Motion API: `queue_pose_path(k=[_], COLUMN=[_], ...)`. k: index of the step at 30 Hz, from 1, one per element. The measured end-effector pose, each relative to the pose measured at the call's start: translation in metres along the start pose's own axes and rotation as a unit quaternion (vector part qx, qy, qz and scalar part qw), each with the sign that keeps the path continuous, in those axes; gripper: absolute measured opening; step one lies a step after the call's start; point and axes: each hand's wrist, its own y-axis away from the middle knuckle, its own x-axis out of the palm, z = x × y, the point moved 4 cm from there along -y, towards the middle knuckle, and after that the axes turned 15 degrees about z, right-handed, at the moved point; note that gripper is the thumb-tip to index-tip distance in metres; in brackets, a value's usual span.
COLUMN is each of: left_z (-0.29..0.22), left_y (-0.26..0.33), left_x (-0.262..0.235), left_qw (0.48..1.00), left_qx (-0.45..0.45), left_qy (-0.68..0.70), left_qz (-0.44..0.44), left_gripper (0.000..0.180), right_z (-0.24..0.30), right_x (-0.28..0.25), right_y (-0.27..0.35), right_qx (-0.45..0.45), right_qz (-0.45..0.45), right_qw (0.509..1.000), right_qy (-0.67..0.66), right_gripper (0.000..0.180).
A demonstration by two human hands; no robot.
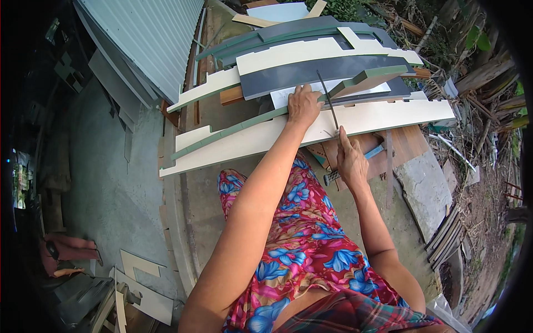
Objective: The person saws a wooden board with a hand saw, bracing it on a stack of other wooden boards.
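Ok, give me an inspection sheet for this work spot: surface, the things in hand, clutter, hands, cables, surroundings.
Surface: rough grey concrete slab with brown wooden boards laid on it.
Job's things: long cream-coloured flat board with notched edge; thin dark metal ruler lying across it.
Clutter: stacked cream, dark grey and green-edged board offcuts; a blue-handled tool under the board's edge.
Hands: left hand presses flat on the board beside the ruler; right hand has its fingertips at the ruler's near end; whether it grips anything cannot be told.
Cables: nothing seen.
Surroundings: corrugated metal sheet to the left, scrap timber and plants to the right.
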Motion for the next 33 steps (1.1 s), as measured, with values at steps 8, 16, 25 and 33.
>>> queue_pose_path(k=[8,16,25,33], left_z=[0.006,0.003,0.008,0.004], left_y=[0.000,-0.004,-0.004,-0.006], left_x=[-0.003,0.001,-0.003,-0.001], left_qw=[1.000,1.000,1.000,1.000], left_qx=[-0.011,-0.003,-0.005,-0.008], left_qy=[0.004,0.012,-0.002,0.003], left_qz=[0.011,0.021,0.021,0.021], left_gripper=[0.026,0.027,0.029,0.027], right_z=[0.001,0.013,-0.009,0.009], right_x=[-0.007,-0.003,-0.003,-0.003], right_y=[-0.023,-0.073,0.016,-0.065], right_qx=[-0.002,0.010,0.013,0.002], right_qz=[0.007,-0.003,0.033,-0.011], right_qw=[1.000,1.000,0.999,1.000], right_qy=[-0.015,-0.005,-0.016,-0.012], right_gripper=[0.054,0.049,0.054,0.048])
